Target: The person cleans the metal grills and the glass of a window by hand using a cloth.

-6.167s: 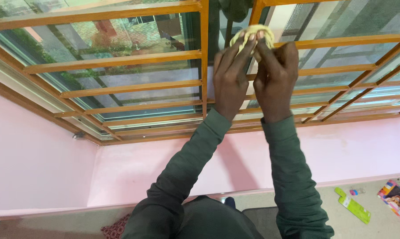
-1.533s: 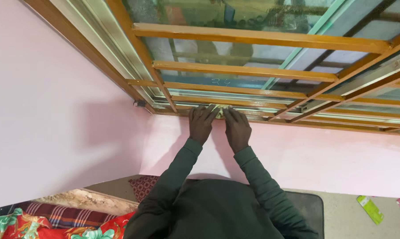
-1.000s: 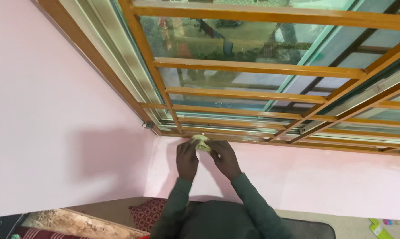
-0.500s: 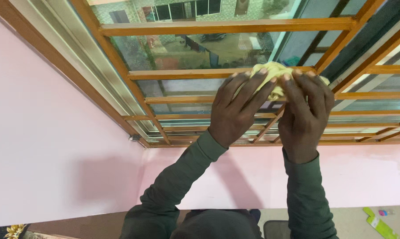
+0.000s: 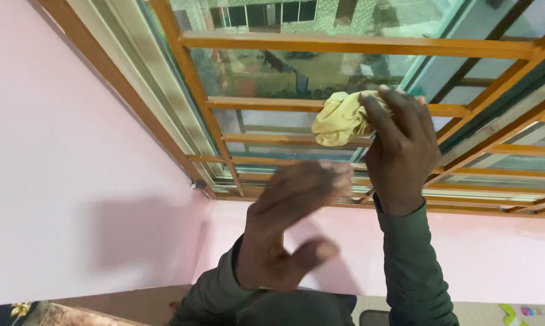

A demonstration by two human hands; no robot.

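holding yellow cloth (image 5: 340, 119) clamped in right hand (image 5: 400, 151) at window grille (image 5: 321, 104) | left hand (image 5: 287, 226) blurred, fingers apart

A wide window (image 5: 321, 72) with orange wooden bars (image 5: 345, 45) and a metal sliding frame fills the upper view. Through the glass, a building and greenery show outside. Pale pink walls (image 5: 61, 199) meet below it; a strip of grey floor (image 5: 496, 311) shows at bottom right.
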